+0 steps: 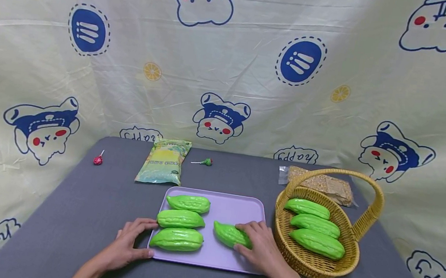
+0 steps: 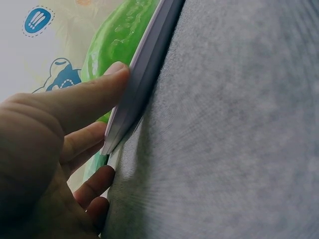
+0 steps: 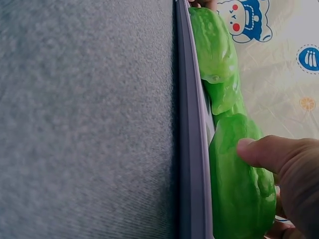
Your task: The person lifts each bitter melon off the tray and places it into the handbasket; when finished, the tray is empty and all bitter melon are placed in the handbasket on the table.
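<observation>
On a lilac tray (image 1: pixel 227 204) lie several green bitter melons. Three sit in a column on its left side: a far one (image 1: pixel 188 203), a middle one (image 1: pixel 180 219) and a near one (image 1: pixel 177 239). My right hand (image 1: pixel 261 248) grips a separate bitter melon (image 1: pixel 228 234) on the tray's right half, thumb on its near side and fingers over the far side. In the right wrist view, the thumb lies on the gripped melon (image 3: pixel 239 179). My left hand (image 1: pixel 126 242) touches the tray's left edge with thumb and fingertips. The left wrist view shows its thumb against the rim (image 2: pixel 134 89).
A wicker basket (image 1: pixel 295 261) with a tall handle stands right of the tray, holding three bitter melons (image 1: pixel 316 225). Behind it lies a clear bag of grains (image 1: pixel 322 183). A green-yellow packet (image 1: pixel 164 162), a green lollipop (image 1: pixel 207 161) and a red lollipop (image 1: pixel 98 160) lie farther back.
</observation>
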Tool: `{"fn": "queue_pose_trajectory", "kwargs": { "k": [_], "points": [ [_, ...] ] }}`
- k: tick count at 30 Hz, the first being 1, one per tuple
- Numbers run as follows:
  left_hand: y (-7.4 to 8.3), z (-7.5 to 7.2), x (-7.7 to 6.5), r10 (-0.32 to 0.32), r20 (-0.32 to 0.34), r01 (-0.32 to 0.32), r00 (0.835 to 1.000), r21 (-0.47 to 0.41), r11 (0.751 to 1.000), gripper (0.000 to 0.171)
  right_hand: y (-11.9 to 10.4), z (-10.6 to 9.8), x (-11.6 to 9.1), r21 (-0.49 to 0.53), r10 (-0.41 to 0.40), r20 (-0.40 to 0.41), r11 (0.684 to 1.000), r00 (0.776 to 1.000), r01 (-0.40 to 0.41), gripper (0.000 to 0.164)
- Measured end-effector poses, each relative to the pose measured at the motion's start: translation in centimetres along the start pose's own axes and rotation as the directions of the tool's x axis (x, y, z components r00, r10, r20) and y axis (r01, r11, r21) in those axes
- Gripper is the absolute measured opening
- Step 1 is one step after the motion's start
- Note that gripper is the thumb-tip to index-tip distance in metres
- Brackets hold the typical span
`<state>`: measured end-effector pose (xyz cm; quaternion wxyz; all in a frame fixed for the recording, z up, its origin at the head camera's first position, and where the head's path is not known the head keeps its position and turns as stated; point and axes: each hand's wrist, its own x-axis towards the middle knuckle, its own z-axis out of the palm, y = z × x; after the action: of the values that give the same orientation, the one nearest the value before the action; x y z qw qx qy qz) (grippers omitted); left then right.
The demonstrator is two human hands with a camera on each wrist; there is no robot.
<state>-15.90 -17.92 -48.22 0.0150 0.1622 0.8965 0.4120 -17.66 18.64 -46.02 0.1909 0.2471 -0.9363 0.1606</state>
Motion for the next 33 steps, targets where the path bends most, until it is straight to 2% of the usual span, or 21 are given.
{"fn": "queue_pose_trajectory", "kwargs": {
  "k": [7, 15, 24, 33],
  "points": [
    [-0.09, 0.11, -0.06, 0.010, -0.004, -0.010, 1.000, -0.009, 1.000, 0.056, -0.19, -0.27, -0.25, 0.025, -0.044, 0.011, 0.999, 0.999, 0.043, 0.044],
    [-0.10, 0.07, -0.02, 0.041, -0.010, -0.041, 0.999, -0.015, 0.999, 0.055, -0.17, -0.39, -0.24, 0.042, -0.043, 0.023, 0.998, 0.999, 0.042, 0.043],
    [-0.04, 0.00, 0.04, 0.016, 0.012, -0.016, 1.000, -0.022, 1.000, 0.056, -0.13, -0.35, -0.21, 0.036, -0.047, 0.026, 0.998, 0.999, 0.046, 0.043],
    [-0.07, -0.04, -0.03, 0.028, 0.007, -0.027, 1.000, -0.026, 0.999, 0.056, -0.14, -0.61, -0.25, 0.045, -0.023, 0.060, 0.999, 0.998, 0.021, 0.044]
  ]
}}
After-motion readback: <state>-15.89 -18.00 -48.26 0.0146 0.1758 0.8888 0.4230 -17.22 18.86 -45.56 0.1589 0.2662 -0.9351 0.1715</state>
